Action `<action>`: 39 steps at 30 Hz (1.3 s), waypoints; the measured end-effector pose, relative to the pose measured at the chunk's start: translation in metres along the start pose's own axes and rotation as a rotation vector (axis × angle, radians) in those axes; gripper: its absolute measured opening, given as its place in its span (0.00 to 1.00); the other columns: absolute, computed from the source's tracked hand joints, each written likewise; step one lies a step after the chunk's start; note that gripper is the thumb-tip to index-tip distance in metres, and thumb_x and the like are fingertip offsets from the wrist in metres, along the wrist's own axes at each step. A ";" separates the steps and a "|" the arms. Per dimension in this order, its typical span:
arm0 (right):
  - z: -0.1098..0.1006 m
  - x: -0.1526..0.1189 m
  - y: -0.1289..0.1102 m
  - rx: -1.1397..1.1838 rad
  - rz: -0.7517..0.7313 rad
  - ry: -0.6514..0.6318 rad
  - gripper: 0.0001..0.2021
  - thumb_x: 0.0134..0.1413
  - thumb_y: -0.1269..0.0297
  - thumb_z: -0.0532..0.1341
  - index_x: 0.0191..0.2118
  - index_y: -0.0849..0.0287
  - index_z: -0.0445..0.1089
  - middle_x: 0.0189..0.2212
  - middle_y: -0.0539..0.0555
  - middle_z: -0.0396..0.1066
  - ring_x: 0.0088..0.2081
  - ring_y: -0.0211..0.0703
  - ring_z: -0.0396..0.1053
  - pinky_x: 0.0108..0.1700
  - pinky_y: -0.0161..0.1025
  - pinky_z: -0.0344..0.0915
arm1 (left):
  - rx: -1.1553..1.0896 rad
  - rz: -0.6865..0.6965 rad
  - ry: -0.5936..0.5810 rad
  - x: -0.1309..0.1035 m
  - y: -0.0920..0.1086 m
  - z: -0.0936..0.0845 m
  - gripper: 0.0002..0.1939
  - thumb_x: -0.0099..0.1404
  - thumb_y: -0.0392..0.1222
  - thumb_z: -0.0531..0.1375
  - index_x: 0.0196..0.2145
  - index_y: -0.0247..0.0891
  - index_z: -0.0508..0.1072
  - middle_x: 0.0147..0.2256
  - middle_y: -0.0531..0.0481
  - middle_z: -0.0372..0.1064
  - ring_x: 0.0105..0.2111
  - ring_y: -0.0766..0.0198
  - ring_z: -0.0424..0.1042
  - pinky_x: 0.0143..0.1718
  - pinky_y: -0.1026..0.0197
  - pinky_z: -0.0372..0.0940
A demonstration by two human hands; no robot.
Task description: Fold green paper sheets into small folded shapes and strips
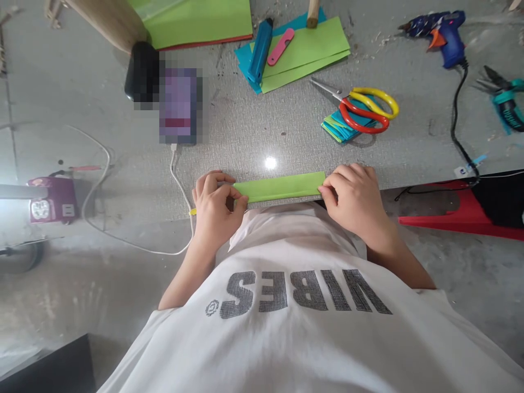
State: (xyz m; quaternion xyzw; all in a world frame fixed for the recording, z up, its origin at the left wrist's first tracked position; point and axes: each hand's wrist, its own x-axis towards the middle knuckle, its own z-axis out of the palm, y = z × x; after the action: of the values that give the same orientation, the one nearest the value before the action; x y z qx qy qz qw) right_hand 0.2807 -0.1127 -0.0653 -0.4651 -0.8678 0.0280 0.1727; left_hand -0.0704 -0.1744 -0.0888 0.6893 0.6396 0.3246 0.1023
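A narrow strip of folded green paper lies along the table's near edge, close to my body. Its left end is pinched by my left hand, thumb and fingers closed on it. At the other end, my right hand grips the paper between thumb and fingertips. Beyond the right hand, scissors with one red and one yellow handle rest on a small stack of blue and green folded paper.
Farther back, a blue cutter and a pink folding knife lie on green sheets. A glue gun and pliers are at right. A phone with a white cable is at left.
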 end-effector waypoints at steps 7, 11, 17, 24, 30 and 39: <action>-0.005 0.006 -0.004 0.088 -0.162 0.077 0.14 0.77 0.82 0.62 0.44 0.53 0.77 0.41 0.53 0.80 0.44 0.52 0.74 0.50 0.52 0.60 | 0.016 0.244 0.088 0.001 -0.001 -0.001 0.10 0.81 0.34 0.68 0.41 0.47 0.85 0.48 0.45 0.86 0.53 0.44 0.79 0.54 0.39 0.66; -0.006 0.008 -0.001 0.073 -0.300 0.138 0.17 0.75 0.85 0.63 0.42 0.53 0.79 0.40 0.49 0.85 0.45 0.49 0.77 0.51 0.53 0.62 | 0.082 0.482 0.172 -0.003 -0.009 -0.003 0.11 0.77 0.29 0.69 0.46 0.47 0.84 0.40 0.50 0.87 0.44 0.49 0.80 0.48 0.43 0.65; -0.002 -0.008 0.009 0.192 -0.330 0.181 0.12 0.72 0.80 0.68 0.49 0.55 0.82 0.45 0.53 0.89 0.48 0.52 0.82 0.51 0.55 0.66 | 0.095 0.591 0.193 -0.009 -0.016 -0.006 0.05 0.85 0.43 0.71 0.46 0.46 0.84 0.40 0.50 0.90 0.48 0.48 0.86 0.49 0.42 0.68; 0.006 -0.014 0.014 0.156 -0.306 0.239 0.09 0.83 0.75 0.67 0.48 0.52 0.77 0.42 0.50 0.85 0.44 0.49 0.78 0.50 0.53 0.67 | -0.081 0.473 0.163 -0.008 -0.013 0.000 0.08 0.86 0.37 0.68 0.44 0.46 0.84 0.39 0.52 0.89 0.48 0.51 0.91 0.48 0.46 0.71; 0.011 -0.010 0.010 0.156 -0.163 0.154 0.12 0.82 0.74 0.62 0.42 0.51 0.73 0.42 0.53 0.82 0.44 0.53 0.74 0.49 0.53 0.61 | -0.083 0.213 0.123 -0.009 -0.005 -0.001 0.12 0.81 0.37 0.70 0.36 0.46 0.82 0.42 0.50 0.88 0.45 0.49 0.85 0.52 0.40 0.68; 0.008 0.002 -0.001 0.055 0.028 0.027 0.12 0.76 0.72 0.63 0.38 0.51 0.65 0.37 0.56 0.75 0.44 0.58 0.69 0.47 0.52 0.55 | 0.032 -0.012 0.085 -0.004 0.002 0.001 0.09 0.72 0.37 0.69 0.34 0.45 0.75 0.47 0.42 0.83 0.50 0.42 0.78 0.53 0.37 0.67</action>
State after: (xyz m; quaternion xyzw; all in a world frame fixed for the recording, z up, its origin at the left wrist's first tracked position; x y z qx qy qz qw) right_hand 0.2764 -0.1102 -0.0722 -0.4727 -0.8576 0.0479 0.1969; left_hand -0.0683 -0.1779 -0.0895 0.6727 0.6525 0.3427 0.0662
